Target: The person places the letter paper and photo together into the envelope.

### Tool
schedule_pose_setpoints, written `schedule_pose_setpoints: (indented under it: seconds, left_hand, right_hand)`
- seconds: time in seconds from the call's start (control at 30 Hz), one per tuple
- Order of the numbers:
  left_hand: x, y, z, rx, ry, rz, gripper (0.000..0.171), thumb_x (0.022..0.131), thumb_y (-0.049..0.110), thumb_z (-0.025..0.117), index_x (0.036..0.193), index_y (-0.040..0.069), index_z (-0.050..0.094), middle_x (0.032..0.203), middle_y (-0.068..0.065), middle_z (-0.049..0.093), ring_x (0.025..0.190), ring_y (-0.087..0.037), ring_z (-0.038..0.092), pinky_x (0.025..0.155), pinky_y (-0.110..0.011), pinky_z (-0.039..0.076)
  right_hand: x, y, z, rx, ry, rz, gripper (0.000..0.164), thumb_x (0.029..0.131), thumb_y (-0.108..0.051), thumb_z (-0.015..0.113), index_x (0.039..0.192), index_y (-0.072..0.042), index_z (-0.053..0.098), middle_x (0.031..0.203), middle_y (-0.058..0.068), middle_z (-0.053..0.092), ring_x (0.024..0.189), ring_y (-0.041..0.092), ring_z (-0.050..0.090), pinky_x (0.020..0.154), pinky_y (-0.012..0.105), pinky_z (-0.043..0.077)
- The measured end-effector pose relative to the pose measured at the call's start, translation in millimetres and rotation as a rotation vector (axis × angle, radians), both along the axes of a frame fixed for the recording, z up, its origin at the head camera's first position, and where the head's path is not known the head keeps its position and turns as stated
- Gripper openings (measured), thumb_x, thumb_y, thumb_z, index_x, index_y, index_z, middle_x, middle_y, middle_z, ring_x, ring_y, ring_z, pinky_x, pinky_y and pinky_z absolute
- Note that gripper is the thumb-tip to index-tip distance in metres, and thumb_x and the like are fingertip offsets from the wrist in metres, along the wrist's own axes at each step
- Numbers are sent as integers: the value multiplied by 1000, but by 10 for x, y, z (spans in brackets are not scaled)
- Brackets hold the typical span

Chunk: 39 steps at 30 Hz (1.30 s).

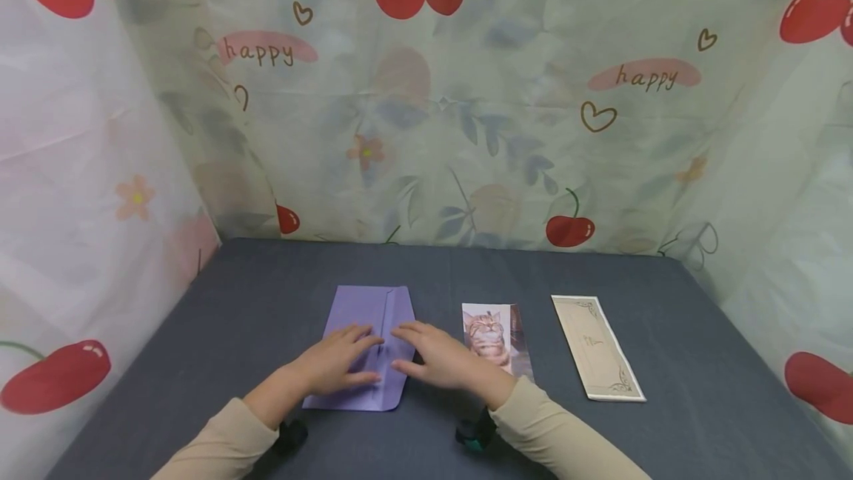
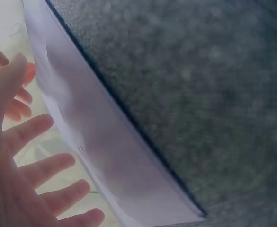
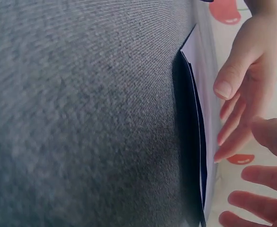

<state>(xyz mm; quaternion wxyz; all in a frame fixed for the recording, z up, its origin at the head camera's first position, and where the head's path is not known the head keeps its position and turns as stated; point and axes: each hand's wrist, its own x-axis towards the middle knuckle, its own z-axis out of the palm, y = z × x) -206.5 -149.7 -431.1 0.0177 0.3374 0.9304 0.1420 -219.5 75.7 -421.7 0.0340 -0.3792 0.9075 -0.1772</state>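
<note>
A purple envelope (image 1: 355,305) lies flat on the dark table, with a lengthwise seam toward its right side. Over its left half hovers my left hand (image 1: 329,363), fingers loosely spread. My right hand (image 1: 440,358) is above its right edge, its fingers extended toward the left hand. Both wrist views show a gap between the hands and the envelope (image 2: 110,142), and neither hand holds anything. Seen edge-on in the right wrist view, the envelope (image 3: 198,85) has slightly parted layers along its near side.
Right of the envelope is a card with a cat picture (image 1: 488,332), partly behind my right forearm, with a darker picture beneath it. Farther right lies a beige folded paper (image 1: 596,347) with ornate corners. Cherry-printed cloth (image 1: 440,132) surrounds the table (image 1: 506,272) behind and on both sides.
</note>
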Motion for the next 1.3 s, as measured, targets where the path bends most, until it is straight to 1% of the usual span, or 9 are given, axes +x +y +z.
schedule_pose_setpoints:
  seconds: [0.2,0.23,0.33,0.43,0.47,0.57,0.73,1.0,1.3]
  left_hand:
    - [-3,1,7,-23,-37,12,60,87,45,60,132,7,49,138,-27,44,128,-49,39,101,-60,34]
    - [-1,3,10,-27,-47,15,60,87,45,60,132,7,49,139,-27,43,128,-49,39,102,-60,33]
    - [4,10,22,-34,-78,28,62,86,46,61,133,8,48,141,-28,41,129,-51,37,102,-61,32]
    - [5,21,27,-37,-113,51,62,86,47,61,134,11,47,142,-27,39,130,-51,35,102,-62,31]
    - [6,24,28,-38,-124,60,62,85,47,61,134,12,47,143,-27,38,130,-51,34,102,-62,32]
    - [4,34,22,-52,-147,87,63,84,49,62,135,15,47,144,-26,37,131,-50,34,101,-63,33]
    - [9,48,12,-71,-156,120,63,83,50,63,135,17,48,145,-26,36,132,-50,34,99,-64,34]
    - [33,67,20,-78,-178,165,65,81,55,63,135,20,48,148,-24,33,133,-51,31,94,-69,34]
    - [28,69,36,-78,-165,188,65,79,56,64,131,20,51,146,-26,34,128,-55,34,91,-65,39]
  right_hand:
    - [15,-18,-25,25,22,33,51,92,-37,55,132,-4,51,136,20,50,125,32,50,103,45,41]
    - [-16,-5,-93,24,45,52,53,94,-40,52,132,-5,50,137,19,50,125,31,50,103,43,41]
    - [6,1,-90,34,65,63,54,94,-43,50,132,-5,51,135,20,51,124,32,51,102,43,41]
    - [15,-4,-104,54,66,53,53,93,-41,52,132,-5,51,136,19,51,125,31,50,103,45,40]
    - [49,-19,-48,66,46,36,52,92,-38,55,131,-4,51,135,20,51,125,32,50,103,47,39]
    - [40,-32,-78,101,45,21,53,91,-37,58,132,-5,51,137,18,51,127,30,49,104,47,38]
    - [47,-45,-95,152,17,-3,55,90,-40,58,134,-8,50,139,15,49,130,27,46,106,48,36]
    - [47,-43,-142,168,-17,-17,57,89,-41,59,134,-7,49,140,16,47,131,28,44,105,53,35]
    - [63,-53,-136,191,-5,-23,58,88,-42,60,133,-6,50,141,15,47,132,27,44,104,54,36]
